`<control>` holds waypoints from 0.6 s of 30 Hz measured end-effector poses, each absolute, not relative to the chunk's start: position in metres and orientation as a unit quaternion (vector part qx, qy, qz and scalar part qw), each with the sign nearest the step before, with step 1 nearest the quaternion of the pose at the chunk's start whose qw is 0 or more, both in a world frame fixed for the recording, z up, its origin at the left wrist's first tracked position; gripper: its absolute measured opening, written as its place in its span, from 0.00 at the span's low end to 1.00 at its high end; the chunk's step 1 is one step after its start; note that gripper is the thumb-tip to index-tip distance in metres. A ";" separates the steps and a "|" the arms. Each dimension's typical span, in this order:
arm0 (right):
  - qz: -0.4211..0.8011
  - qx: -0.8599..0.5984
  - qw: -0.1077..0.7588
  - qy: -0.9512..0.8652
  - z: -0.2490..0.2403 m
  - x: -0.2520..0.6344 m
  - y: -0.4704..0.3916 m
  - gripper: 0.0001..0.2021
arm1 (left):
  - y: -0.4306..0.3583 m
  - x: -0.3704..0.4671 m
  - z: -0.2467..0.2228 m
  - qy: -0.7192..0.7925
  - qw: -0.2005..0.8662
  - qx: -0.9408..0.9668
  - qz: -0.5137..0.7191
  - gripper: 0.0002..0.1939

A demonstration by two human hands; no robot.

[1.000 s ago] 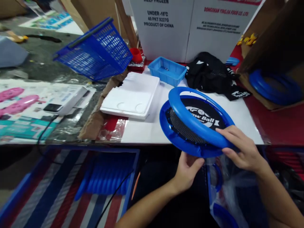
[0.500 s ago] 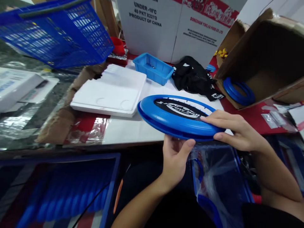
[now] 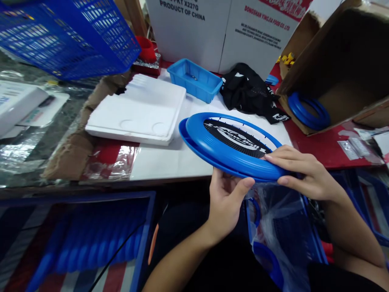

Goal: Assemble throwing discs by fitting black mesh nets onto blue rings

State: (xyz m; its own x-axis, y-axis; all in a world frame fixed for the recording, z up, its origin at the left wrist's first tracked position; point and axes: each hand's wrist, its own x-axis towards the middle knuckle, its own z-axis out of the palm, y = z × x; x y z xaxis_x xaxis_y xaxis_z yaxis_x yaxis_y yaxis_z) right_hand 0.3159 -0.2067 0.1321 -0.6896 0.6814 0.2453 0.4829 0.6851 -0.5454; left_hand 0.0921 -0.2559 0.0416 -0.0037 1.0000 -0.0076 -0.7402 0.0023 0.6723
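Observation:
A blue plastic throw-ball disc (image 3: 219, 148), with printed black mesh (image 3: 235, 138) across its middle, is held tilted above the table's front edge. It looks like two stacked rings, with a gap between them at the left side. My left hand (image 3: 226, 200) supports it from underneath, its thumb near the lower rim and its fingertips hidden below. My right hand (image 3: 306, 170) pinches the right edge, fingers on top by the mesh and thumb at the rim. Black printed mesh pieces (image 3: 249, 93) lie heaped behind the disc.
A light-blue tray (image 3: 194, 81) holding something small and a white foam slab (image 3: 139, 109) rest on the table. At right, an open carton (image 3: 340, 52) contains blue rings (image 3: 308, 111). A blue basket (image 3: 91, 36) stands upper left. Lower left, a crate (image 3: 150, 227) holds several blue rings.
The disc's right side has dipped slightly, and the gap between its rings at the left looks wider. Both hands keep their hold. The view has shifted a little.

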 end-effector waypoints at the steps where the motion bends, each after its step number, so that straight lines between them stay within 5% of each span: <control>1: 0.225 -0.328 0.221 -0.890 0.131 0.318 -0.208 0.31 | -0.256 0.093 0.042 0.255 0.661 0.252 0.659 0.34; 18: 0.228 -0.355 0.274 -0.864 0.121 0.332 -0.225 0.27 | -0.263 0.101 0.053 0.225 0.665 0.255 0.665 0.23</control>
